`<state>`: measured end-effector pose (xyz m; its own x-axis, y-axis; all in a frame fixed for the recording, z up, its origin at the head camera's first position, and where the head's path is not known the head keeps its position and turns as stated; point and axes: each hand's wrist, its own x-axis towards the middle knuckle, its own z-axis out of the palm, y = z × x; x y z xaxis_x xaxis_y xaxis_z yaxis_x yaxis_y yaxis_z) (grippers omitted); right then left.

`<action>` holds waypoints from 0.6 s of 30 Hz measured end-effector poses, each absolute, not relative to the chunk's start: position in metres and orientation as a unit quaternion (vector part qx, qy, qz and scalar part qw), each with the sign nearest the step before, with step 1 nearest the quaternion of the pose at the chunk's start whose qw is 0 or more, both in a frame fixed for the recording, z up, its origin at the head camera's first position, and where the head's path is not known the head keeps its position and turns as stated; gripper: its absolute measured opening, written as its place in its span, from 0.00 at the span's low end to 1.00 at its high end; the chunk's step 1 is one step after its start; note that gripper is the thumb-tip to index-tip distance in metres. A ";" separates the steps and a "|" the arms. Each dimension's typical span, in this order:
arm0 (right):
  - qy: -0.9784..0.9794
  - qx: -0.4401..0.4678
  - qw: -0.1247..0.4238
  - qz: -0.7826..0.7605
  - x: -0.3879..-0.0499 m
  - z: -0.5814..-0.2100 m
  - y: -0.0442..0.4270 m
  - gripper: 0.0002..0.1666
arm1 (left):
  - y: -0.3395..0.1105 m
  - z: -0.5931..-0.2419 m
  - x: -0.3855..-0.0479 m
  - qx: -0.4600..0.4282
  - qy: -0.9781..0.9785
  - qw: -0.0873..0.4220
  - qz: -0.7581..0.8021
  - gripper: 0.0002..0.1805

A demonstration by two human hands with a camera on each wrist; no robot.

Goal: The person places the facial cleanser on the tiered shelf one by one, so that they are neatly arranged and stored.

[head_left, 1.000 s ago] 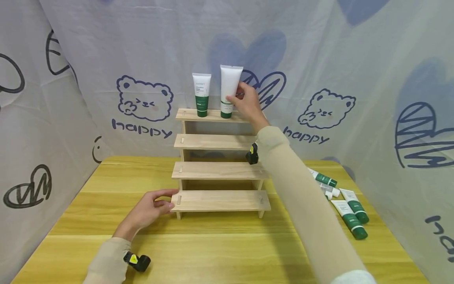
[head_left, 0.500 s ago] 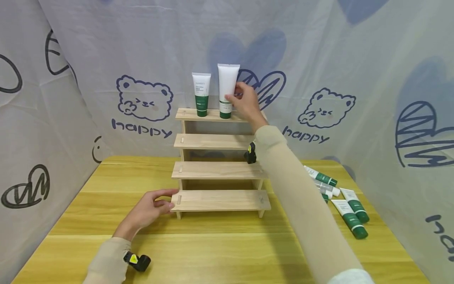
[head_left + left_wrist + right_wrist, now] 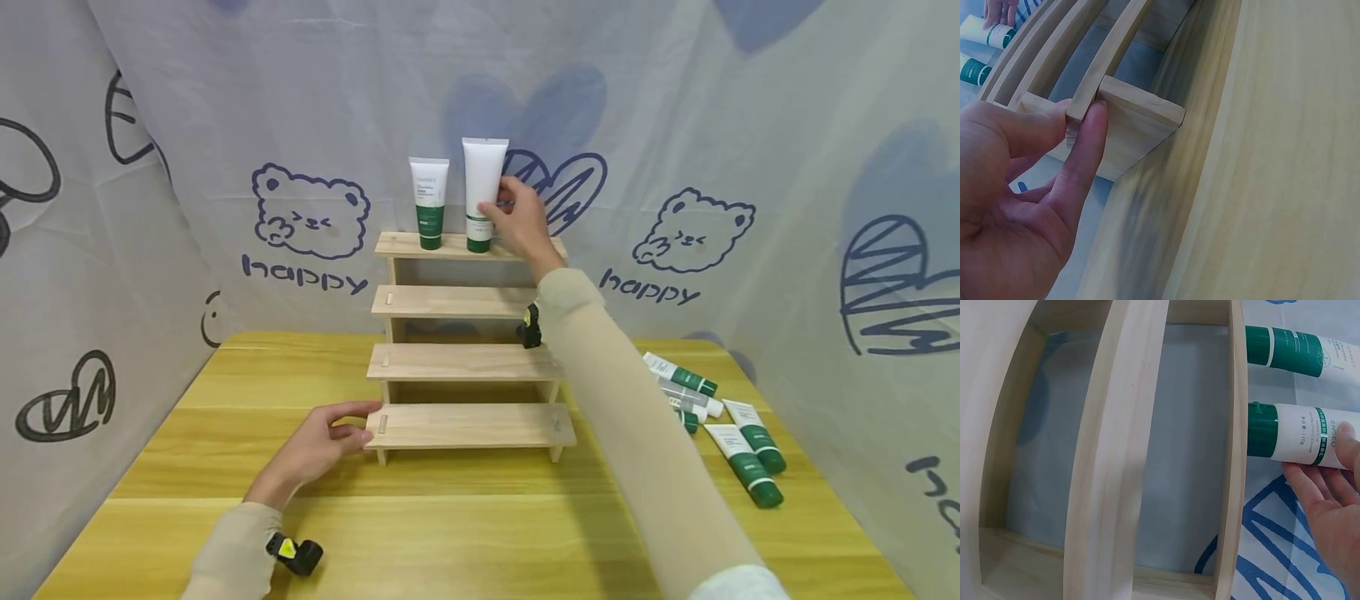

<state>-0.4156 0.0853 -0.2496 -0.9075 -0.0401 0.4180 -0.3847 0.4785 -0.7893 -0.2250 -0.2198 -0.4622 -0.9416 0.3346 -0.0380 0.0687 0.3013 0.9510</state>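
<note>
Tall tube (image 3: 483, 179) may tip if right hand (image 3: 522, 220), pinching it, releases unevenly; left hand (image 3: 318, 446) grips rack (image 3: 471, 427); we can't confirm seating.

A tall white tube (image 3: 484, 177) with a thin green band and a green cap stands nearly upright, cap down, on the top board (image 3: 401, 243) of a four-tier stand (image 3: 465, 361), the right hand (image 3: 522, 222) pinching its side. The stand, of pale bare wood, rests on the desk (image 3: 450, 533), the left hand (image 3: 318, 443) pinching the left end of its lowest board (image 3: 472, 425)
</note>
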 end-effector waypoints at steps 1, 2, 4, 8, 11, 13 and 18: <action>-0.842 0.128 0.176 0.494 -0.416 -0.250 0.085 0.26 | -0.220 -0.462 -0.225 0.125 0.799 0.115 0.577 0.28; -0.842 0.128 0.176 0.495 -0.416 -0.250 0.085 0.26 | -0.220 -0.463 -0.225 0.122 0.798 0.114 0.579 0.28; -0.841 0.128 0.177 0.495 -0.417 -0.251 0.084 0.26 | -0.221 -0.463 -0.225 0.126 0.799 0.113 0.577 0.28; -0.842 0.124 0.176 0.495 -0.417 -0.251 0.084 0.26 | -0.221 -0.465 -0.226 0.133 0.794 0.111 0.582 0.28; -0.845 0.120 0.174 0.492 -0.417 -0.251 0.083 0.27 | -0.221 -0.465 -0.226 0.133 0.794 0.111 0.583 0.28; -0.846 0.119 0.170 0.491 -0.418 -0.251 0.082 0.28 | -0.221 -0.464 -0.226 0.131 0.794 0.111 0.583 0.28; -0.850 0.121 0.170 0.484 -0.418 -0.251 0.081 0.28 | -0.221 -0.464 -0.226 0.124 0.797 0.109 0.581 0.27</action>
<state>-0.4183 0.0810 -0.2507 -0.9129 -0.0401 0.4063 -0.3698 0.5030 -0.7812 -0.2264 -0.2209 -0.4640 -0.9455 0.3243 -0.0295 0.0712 0.2941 0.9531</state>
